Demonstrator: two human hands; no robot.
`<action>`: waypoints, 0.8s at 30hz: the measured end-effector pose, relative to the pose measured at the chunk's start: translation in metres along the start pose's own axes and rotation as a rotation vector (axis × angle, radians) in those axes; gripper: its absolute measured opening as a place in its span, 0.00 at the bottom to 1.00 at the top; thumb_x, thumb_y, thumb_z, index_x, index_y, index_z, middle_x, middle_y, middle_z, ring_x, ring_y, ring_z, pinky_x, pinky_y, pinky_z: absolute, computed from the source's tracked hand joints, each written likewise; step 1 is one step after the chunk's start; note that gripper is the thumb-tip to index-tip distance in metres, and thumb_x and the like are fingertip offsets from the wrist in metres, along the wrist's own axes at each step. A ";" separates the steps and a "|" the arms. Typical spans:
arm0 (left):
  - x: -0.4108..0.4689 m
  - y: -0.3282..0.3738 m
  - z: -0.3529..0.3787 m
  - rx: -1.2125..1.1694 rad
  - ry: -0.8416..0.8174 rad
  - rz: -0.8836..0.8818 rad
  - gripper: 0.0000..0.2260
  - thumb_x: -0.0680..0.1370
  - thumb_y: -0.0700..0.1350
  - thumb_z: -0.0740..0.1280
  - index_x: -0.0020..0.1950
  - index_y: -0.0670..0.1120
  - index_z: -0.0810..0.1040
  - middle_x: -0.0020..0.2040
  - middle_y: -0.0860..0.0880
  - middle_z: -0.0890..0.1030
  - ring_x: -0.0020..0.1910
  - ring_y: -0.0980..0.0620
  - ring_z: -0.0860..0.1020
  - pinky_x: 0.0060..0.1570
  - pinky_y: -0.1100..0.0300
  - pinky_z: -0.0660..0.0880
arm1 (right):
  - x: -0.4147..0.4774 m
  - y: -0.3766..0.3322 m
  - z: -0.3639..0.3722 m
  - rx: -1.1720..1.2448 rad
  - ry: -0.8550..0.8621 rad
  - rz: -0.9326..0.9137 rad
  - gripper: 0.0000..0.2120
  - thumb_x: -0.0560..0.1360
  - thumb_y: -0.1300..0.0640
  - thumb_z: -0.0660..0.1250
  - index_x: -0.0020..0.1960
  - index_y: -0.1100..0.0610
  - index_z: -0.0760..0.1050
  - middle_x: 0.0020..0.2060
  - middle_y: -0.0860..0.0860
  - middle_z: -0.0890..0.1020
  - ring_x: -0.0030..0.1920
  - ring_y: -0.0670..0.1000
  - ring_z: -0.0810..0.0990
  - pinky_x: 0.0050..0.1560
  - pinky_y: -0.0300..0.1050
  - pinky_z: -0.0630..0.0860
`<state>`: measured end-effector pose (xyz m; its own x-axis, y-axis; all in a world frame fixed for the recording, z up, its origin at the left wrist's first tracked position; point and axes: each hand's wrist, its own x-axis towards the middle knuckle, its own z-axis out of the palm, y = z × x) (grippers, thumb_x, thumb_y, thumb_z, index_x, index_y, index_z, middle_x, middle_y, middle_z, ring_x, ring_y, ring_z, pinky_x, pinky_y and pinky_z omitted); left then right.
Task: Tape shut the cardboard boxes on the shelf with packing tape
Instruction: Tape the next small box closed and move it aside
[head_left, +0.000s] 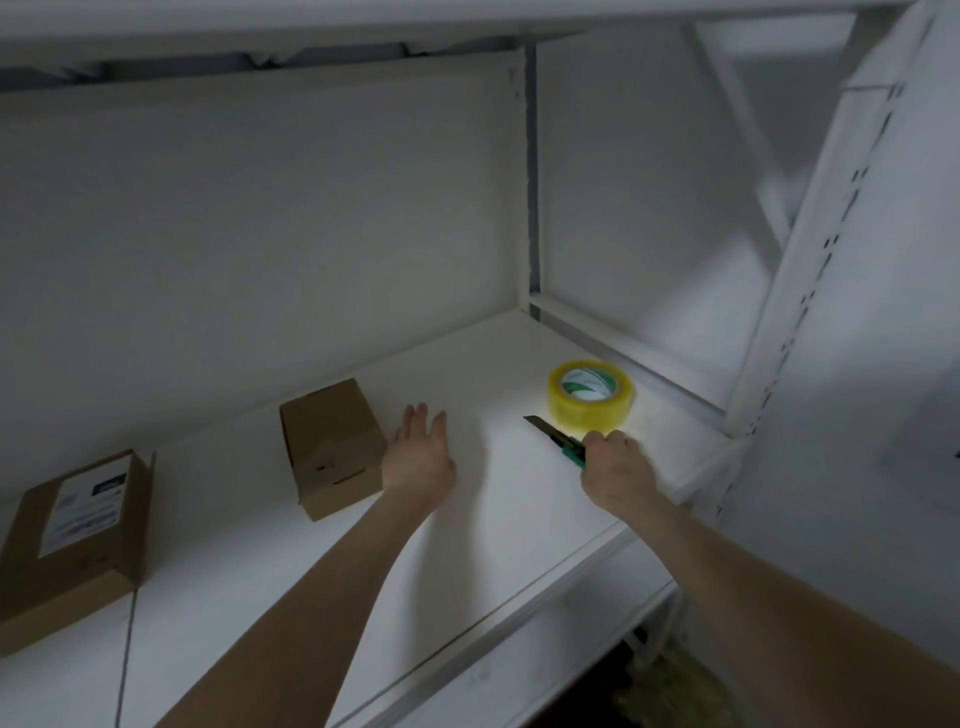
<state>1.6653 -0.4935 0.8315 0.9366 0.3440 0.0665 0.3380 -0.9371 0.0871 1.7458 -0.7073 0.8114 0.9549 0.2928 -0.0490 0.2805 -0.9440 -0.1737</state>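
Right hand (615, 462) grips a green utility knife (558, 439) – tape roll (591, 394) just beyond its knuckles. Left hand (418, 454) flat, fingers spread, small cardboard box (332, 447) touching its left. Roll looks light, rigid, slick – best grasped through the core.

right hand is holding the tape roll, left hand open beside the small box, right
No: in the head view the right hand grips the green knife; the tape roll sits on the shelf. The left hand is open beside the small box.
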 end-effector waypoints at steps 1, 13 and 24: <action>0.001 0.009 0.003 -0.036 -0.011 0.003 0.28 0.79 0.42 0.59 0.77 0.45 0.52 0.78 0.44 0.49 0.78 0.45 0.46 0.71 0.49 0.60 | 0.002 -0.002 -0.001 0.038 -0.023 -0.023 0.15 0.80 0.58 0.59 0.65 0.60 0.67 0.62 0.59 0.72 0.62 0.58 0.72 0.56 0.48 0.72; 0.011 0.068 0.022 -0.268 -0.168 -0.001 0.24 0.78 0.57 0.61 0.71 0.47 0.65 0.65 0.43 0.66 0.56 0.40 0.76 0.55 0.51 0.74 | 0.044 -0.054 -0.013 0.463 0.063 -0.117 0.14 0.80 0.59 0.60 0.63 0.56 0.76 0.60 0.56 0.79 0.61 0.57 0.76 0.60 0.48 0.73; 0.071 0.084 0.035 -0.310 -0.121 -0.087 0.17 0.81 0.41 0.57 0.70 0.40 0.67 0.77 0.40 0.52 0.67 0.39 0.70 0.62 0.49 0.71 | 0.083 0.020 -0.021 0.002 -0.025 -0.111 0.25 0.76 0.57 0.63 0.73 0.52 0.65 0.72 0.51 0.67 0.77 0.53 0.53 0.75 0.50 0.53</action>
<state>1.7632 -0.5497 0.8084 0.9160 0.3948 -0.0713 0.3903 -0.8358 0.3861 1.8323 -0.7053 0.8241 0.9153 0.3991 -0.0540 0.3840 -0.9054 -0.1812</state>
